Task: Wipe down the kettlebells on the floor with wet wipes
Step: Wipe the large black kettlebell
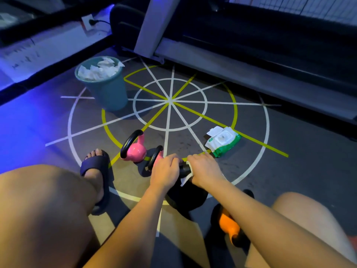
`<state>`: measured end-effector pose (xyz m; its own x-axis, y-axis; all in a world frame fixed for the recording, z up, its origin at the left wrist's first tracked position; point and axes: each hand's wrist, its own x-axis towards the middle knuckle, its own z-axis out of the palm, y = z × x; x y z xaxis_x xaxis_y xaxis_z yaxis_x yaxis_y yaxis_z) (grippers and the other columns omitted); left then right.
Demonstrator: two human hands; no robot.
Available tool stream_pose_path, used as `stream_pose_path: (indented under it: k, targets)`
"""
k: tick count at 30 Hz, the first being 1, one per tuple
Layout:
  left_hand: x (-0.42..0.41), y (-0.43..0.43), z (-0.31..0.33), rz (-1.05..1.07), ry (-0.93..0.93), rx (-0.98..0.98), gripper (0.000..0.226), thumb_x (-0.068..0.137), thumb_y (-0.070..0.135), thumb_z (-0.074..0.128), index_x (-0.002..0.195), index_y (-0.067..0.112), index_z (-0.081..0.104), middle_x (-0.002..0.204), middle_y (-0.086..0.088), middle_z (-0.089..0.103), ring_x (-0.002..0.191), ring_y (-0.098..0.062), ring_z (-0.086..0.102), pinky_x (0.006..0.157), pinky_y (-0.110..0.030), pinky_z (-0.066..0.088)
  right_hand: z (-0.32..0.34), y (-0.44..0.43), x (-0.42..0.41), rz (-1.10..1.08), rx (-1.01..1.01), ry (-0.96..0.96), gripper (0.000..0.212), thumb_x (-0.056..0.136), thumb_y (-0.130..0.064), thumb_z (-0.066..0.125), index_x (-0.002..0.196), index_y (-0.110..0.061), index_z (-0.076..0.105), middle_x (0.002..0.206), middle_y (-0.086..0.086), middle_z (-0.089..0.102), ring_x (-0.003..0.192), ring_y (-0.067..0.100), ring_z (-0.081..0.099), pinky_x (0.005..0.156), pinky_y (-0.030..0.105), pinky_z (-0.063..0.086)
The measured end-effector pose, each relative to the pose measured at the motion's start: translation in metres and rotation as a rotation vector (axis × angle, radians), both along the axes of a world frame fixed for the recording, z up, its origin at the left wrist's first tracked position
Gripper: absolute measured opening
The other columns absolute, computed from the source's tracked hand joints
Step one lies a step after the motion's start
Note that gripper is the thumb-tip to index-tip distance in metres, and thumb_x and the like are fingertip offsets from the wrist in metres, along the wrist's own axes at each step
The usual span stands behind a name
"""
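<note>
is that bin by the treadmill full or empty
Nearly full: crumpled white wipes fill the teal bin to its rim, one hanging over the edge.

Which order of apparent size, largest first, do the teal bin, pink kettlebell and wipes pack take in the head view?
1. The teal bin: clearly largest, though it stands farthest away.
2 and 3. The wipes pack and the pink kettlebell look about alike in extent, so I would not rank them.

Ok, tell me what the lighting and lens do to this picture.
Head view: dim overall, blue light washing the floor at left; the wide lens bows the treadmill edge; the black kettlebell under the left hand sinks into shadow; the right hand's wipe reads bright.
</note>
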<state>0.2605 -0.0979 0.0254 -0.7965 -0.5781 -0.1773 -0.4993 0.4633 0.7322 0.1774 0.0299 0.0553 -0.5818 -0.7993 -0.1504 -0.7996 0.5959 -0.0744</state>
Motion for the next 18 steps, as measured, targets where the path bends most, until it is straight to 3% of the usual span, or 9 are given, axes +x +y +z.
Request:
stream_pose_path:
  k: [3, 5, 7, 8, 10, 12, 15, 18]
  targets:
    - [0.0, 0.0, 0.002, -0.013, -0.001, -0.02, 0.039, 0.085, 0.034, 0.033, 0.088, 0.026, 0.07, 0.094, 0.003, 0.068, 0.098, -0.02, 0.058, 0.077, -0.032, 0.038, 0.004, 0.008, -0.008, 0.057, -0.027, -0.056, 0.041, 0.078, -0.041, 0.072, 0.105, -0.019, 0.052, 0.107, 0.004, 0.061, 0.106, 0.029, 0.057, 0.094, 0.039, 0.043]
    - [0.0, -0.002, 0.0, -0.015, -0.016, -0.029, 0.042, 0.083, 0.036, 0.03, 0.09, 0.029, 0.07, 0.097, 0.003, 0.067, 0.099, -0.02, 0.059, 0.077, -0.033, 0.04, 0.006, 0.013, -0.014, 0.082, -0.015, -0.165, 0.049, 0.078, -0.043, 0.074, 0.113, -0.02, 0.049, 0.114, 0.002, 0.056, 0.114, 0.027, 0.052, 0.093, 0.037, 0.043]
    - [0.0, -0.003, -0.002, -0.005, -0.016, -0.052, 0.042, 0.082, 0.039, 0.027, 0.089, 0.032, 0.068, 0.1, 0.003, 0.067, 0.102, -0.022, 0.059, 0.083, -0.036, 0.046, 0.007, 0.019, -0.019, 0.105, 0.023, -0.295, 0.087, 0.069, -0.051, 0.081, 0.139, -0.024, 0.038, 0.135, 0.001, 0.047, 0.131, 0.027, 0.041, 0.106, 0.039, 0.038]
    - [-0.001, -0.002, -0.003, -0.007, -0.019, -0.068, 0.042, 0.082, 0.041, 0.026, 0.089, 0.033, 0.067, 0.101, 0.002, 0.066, 0.102, -0.023, 0.058, 0.085, -0.038, 0.048, 0.011, 0.023, -0.02, 0.105, 0.057, -0.366, 0.114, 0.062, -0.056, 0.084, 0.152, -0.026, 0.021, 0.149, 0.001, 0.038, 0.139, 0.027, 0.032, 0.114, 0.042, 0.032]
    - [-0.002, -0.001, -0.004, -0.016, -0.03, -0.093, 0.042, 0.082, 0.041, 0.026, 0.089, 0.033, 0.066, 0.104, -0.001, 0.064, 0.101, -0.025, 0.058, 0.086, -0.04, 0.048, 0.016, 0.028, -0.02, 0.1, 0.071, -0.444, 0.137, 0.057, -0.059, 0.087, 0.156, -0.033, -0.003, 0.161, 0.0, 0.021, 0.147, 0.026, 0.018, 0.121, 0.046, 0.021]
    - [-0.002, -0.002, -0.005, -0.016, -0.028, -0.102, 0.042, 0.082, 0.042, 0.024, 0.088, 0.035, 0.065, 0.104, 0.0, 0.064, 0.101, -0.025, 0.059, 0.086, -0.039, 0.049, 0.018, 0.029, -0.018, 0.108, 0.052, -0.438, 0.129, 0.059, -0.062, 0.085, 0.154, -0.032, 0.004, 0.158, 0.0, 0.023, 0.146, 0.028, 0.021, 0.12, 0.046, 0.021]
    - [-0.002, -0.004, -0.008, -0.015, -0.007, -0.065, 0.037, 0.083, 0.04, 0.027, 0.084, 0.04, 0.064, 0.103, 0.006, 0.065, 0.101, -0.017, 0.058, 0.086, -0.035, 0.047, 0.016, 0.02, -0.01, 0.111, 0.099, -0.316, 0.108, 0.059, -0.072, 0.077, 0.144, -0.028, 0.029, 0.145, -0.002, 0.038, 0.137, 0.027, 0.033, 0.116, 0.051, 0.025]
    - [-0.001, -0.003, -0.007, 0.008, 0.067, 0.028, 0.035, 0.082, 0.032, 0.034, 0.084, 0.035, 0.069, 0.095, 0.009, 0.067, 0.097, -0.011, 0.058, 0.081, -0.033, 0.043, 0.014, 0.003, 0.005, 0.025, 0.113, -0.141, 0.074, 0.074, -0.06, 0.071, 0.13, -0.019, 0.044, 0.131, 0.003, 0.052, 0.128, 0.028, 0.046, 0.112, 0.053, 0.03]
